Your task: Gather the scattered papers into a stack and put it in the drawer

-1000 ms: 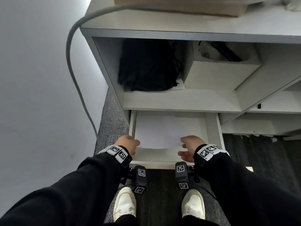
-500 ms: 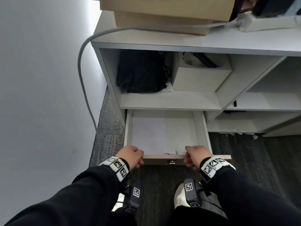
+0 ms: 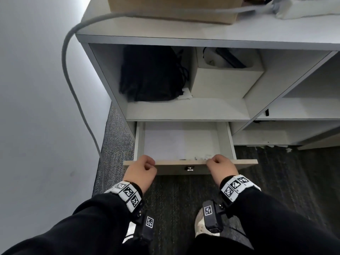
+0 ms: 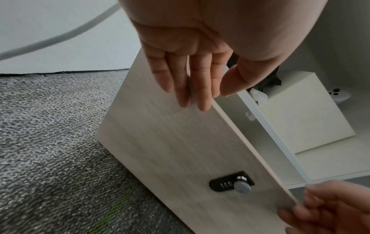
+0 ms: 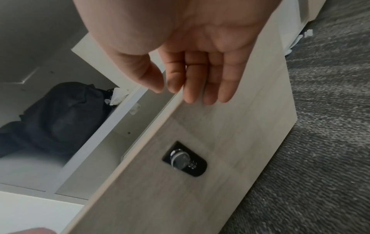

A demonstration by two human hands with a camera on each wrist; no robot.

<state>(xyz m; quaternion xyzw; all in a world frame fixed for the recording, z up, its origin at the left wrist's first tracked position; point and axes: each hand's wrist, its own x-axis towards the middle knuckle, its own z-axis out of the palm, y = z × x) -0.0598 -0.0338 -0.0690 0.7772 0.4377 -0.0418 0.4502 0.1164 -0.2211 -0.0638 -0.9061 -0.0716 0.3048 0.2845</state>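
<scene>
Pale wood-grain faced the drawer (image 3: 191, 163), which stood part-way out of the white cabinet (image 3: 184, 109), low above the grey carpet (image 3: 184, 196). Both hands lay on the top edge of that front panel, the left hand (image 3: 140, 171) near its left end and the right hand (image 3: 221, 167) right of its middle, either side of the small combination lock (image 4: 232, 183). Each hand was open: the wrist views showed the fingers (image 4: 186, 82) fairly straight and flat against the outer face, the thumb tipped over the top edge toward the inside, so nothing was truly clasped. That two-handed, spread placement looked chosen to push the panel squarely and keep the drawer from skewing on its runners; closing it seemed to be the step in hand.

White sheets, the stack of papers (image 3: 176, 142), lay flat on the drawer floor, towards its left side and back, so the putting-in part appeared done. How many sheets there were could not be told, and their near edge was hidden behind the front panel and the knuckles. Faint marks just inside the front edge were too small to identify. On the shelf above, a black bag (image 3: 150, 78) and a white box (image 3: 224, 80) sat side by side; the box's contents were cut off by shadow.
</scene>
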